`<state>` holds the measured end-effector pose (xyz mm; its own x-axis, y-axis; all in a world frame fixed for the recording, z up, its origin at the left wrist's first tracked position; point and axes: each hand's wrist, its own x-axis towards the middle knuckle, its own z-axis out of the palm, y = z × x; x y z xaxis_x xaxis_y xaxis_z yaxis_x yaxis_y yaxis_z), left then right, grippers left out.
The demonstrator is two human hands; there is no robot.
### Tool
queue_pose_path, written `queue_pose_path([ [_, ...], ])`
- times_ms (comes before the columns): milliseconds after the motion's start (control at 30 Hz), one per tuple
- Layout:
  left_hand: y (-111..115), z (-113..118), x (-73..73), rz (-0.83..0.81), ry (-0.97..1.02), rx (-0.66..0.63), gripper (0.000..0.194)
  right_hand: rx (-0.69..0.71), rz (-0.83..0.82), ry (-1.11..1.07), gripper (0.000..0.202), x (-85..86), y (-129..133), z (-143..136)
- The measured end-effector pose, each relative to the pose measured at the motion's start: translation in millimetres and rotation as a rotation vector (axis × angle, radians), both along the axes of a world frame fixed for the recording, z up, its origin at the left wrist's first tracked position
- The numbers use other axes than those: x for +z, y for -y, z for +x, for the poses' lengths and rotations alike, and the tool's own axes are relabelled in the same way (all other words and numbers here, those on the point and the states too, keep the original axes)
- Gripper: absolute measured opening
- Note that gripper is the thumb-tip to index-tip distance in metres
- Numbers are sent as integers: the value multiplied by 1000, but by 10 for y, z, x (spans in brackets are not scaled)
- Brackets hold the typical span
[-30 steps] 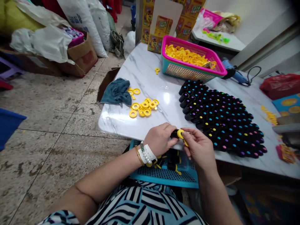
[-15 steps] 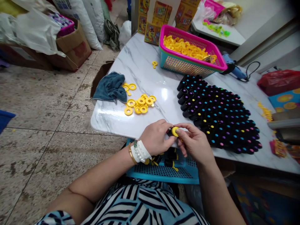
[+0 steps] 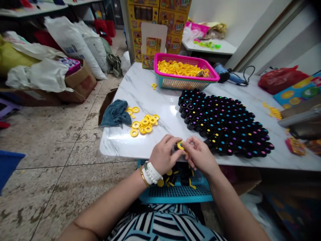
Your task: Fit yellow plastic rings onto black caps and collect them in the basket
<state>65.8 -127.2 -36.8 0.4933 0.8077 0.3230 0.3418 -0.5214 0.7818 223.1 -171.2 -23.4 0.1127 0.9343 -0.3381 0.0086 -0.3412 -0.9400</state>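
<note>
Over the front edge of the table, my left hand [image 3: 164, 152] grips a small black cylinder, mostly hidden by the fingers. A yellow ring piece [image 3: 180, 145] sits at the cylinder's end, with a bluish spot in its middle. My right hand [image 3: 199, 156] pinches this ring piece between thumb and fingers. Below both hands, a blue basket [image 3: 175, 194] holds several black cylinders with yellow pieces on them. Loose yellow rings with short tabs [image 3: 144, 122] lie left of my hands. To the right stand many black cylinders [image 3: 225, 125] with coloured dots on top.
A pink-rimmed basket [image 3: 187, 57] full of yellow pieces stands at the back of the marbled table [image 3: 125, 145]. A dark teal cloth [image 3: 115, 113] lies at the left edge. Behind are stacked yellow boxes [image 3: 173, 23]; a blue corded tool [image 3: 234, 77] lies back right.
The camera view has tilted upward and shifted. My right thumb has slid off the ring's face, and a bluish centre shows there now. Both hands stay together at the table edge.
</note>
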Motion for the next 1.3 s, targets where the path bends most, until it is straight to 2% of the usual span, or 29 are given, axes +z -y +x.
queue_pose_path([
  [167, 118, 42, -59, 133, -85, 64, 31, -77, 61, 7, 40, -4, 52, -14],
  [233, 116, 31, -63, 119, -126, 68, 30, -37, 39, 102, 43, 33, 16, -21],
  [367, 39, -3, -55, 52, -138, 13, 22, 135, -10, 278, 38, 122, -110, -9],
  [467, -19, 7, -43, 6, -132, -31, 27, 136, 1, 375, 34, 131, -189, 22],
  [567, -25, 29, -28, -27, -81, -21, 34, 207, -66, 282, 37, 114, -202, 50],
  [633, -16, 32, -24, -35, -57, -22, 30, 238, -82, 175, 45, 109, -151, 70],
  [700, -15, 28, -24, -33, -60, -25, 27, 167, -16, 84, 51, 102, -49, 97],
  [800, -28, 16, -22, -17, -87, -36, 30, 23, 114, -33, 48, 64, 145, 155],
  [900, -30, 6, -15, -6, -133, -32, 28, -5, 142, -74, 44, 18, 247, 192],
  [1000, -11, 6, -16, 0, -186, -28, 26, 0, 131, -46, 37, 26, 153, 165],
  [1167, -7, 33, -59, 49, -226, -32, 28, 121, -15, 145, 34, 93, -198, 88],
  [1300, -13, 23, -61, 52, -267, -38, 26, 172, 14, 173, 32, 115, -182, 49],
])
